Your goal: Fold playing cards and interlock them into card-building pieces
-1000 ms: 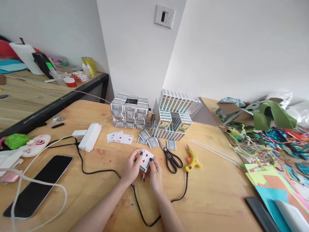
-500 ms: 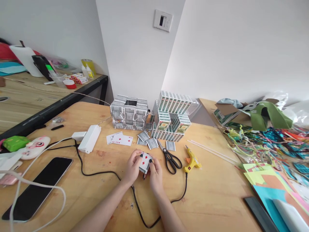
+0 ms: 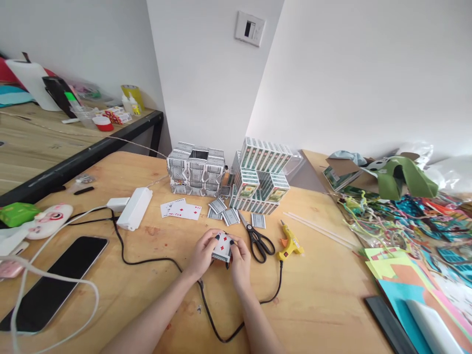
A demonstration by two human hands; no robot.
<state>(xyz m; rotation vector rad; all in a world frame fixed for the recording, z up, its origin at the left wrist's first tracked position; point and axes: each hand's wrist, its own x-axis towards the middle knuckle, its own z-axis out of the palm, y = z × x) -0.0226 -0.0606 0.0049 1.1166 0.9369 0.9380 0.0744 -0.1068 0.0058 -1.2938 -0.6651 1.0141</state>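
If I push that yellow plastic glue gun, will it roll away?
The glue gun probably won't roll: its body is angular, with parts sticking out. It might swing round or drag, since a black cord trails from it.

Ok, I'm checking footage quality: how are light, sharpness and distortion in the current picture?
Head view: bright, soft light, wall pale at right; head view: the held card looks fairly sharp, fine print on the green stack isn't legible; head view: wide-angle stretching seems to lengthen the phone at left.
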